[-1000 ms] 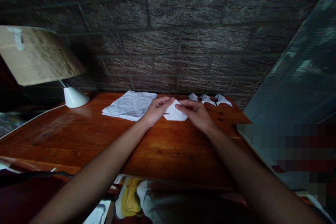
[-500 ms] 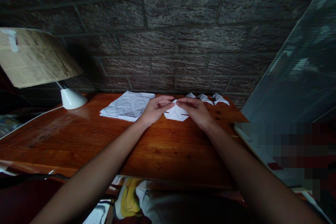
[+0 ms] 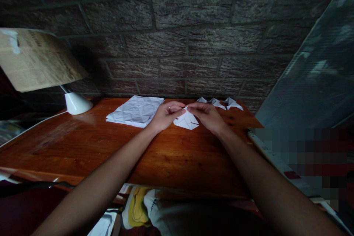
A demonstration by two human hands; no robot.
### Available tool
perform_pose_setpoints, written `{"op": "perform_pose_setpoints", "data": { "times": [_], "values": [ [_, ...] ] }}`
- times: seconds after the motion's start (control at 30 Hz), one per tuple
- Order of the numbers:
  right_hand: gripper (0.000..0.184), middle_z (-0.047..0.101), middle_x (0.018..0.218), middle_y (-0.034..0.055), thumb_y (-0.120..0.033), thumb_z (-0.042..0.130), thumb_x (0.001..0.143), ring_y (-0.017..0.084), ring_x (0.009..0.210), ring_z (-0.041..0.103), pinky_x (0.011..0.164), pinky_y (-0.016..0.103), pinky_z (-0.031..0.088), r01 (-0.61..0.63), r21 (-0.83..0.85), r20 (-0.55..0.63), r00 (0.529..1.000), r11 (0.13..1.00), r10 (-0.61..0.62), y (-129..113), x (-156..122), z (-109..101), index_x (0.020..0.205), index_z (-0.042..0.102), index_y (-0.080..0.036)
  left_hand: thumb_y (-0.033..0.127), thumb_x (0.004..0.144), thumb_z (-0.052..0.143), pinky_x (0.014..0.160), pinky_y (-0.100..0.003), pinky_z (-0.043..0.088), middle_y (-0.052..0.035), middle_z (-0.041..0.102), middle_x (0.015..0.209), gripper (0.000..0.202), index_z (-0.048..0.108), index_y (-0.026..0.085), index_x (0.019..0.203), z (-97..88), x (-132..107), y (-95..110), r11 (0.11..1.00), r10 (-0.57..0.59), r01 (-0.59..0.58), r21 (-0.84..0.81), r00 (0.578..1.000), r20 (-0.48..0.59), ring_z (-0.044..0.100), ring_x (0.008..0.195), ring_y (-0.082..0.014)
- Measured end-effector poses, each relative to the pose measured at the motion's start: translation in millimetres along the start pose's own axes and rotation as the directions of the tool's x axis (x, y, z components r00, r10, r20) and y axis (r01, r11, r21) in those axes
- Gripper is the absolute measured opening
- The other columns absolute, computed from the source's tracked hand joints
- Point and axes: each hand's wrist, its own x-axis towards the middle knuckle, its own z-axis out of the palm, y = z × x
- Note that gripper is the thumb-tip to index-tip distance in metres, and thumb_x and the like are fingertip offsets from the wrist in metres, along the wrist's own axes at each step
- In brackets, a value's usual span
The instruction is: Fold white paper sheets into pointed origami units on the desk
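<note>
On the table point(image 3: 171, 162), paper point(image 3: 186, 121), likely flimsy, is pinched by left hand point(image 3: 164, 116) and right hand point(image 3: 207, 116), sensibly, at its tip!

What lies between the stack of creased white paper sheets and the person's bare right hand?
In the head view: the left hand, then the small folded white paper piece that it and the right hand hold.

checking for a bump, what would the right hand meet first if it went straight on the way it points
Most likely the left hand, whose fingertips face the right hand across the tip of the held paper; the gap in depth is unclear.
</note>
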Motion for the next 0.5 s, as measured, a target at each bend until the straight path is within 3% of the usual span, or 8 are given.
{"op": "perform_pose_setpoints", "data": {
  "times": [0.5],
  "values": [
    [0.022,0.074,0.083,0.0021,-0.036,0.074,0.072,0.013,0.072,0.061,0.072,0.031,0.05,-0.05,-0.014,0.016,0.999,0.999,0.05,-0.9,2.2,-6.8,0.087,0.077,-0.02,0.036,0.066,0.084,0.067,-0.026,0.049,-0.0026,0.073,0.079,0.033,0.07,0.016,0.088,-0.2,0.6,-2.5,1.0,0.029,-0.029,0.002,0.999,0.022,0.064,0.07,-0.0126]
  ]
}}
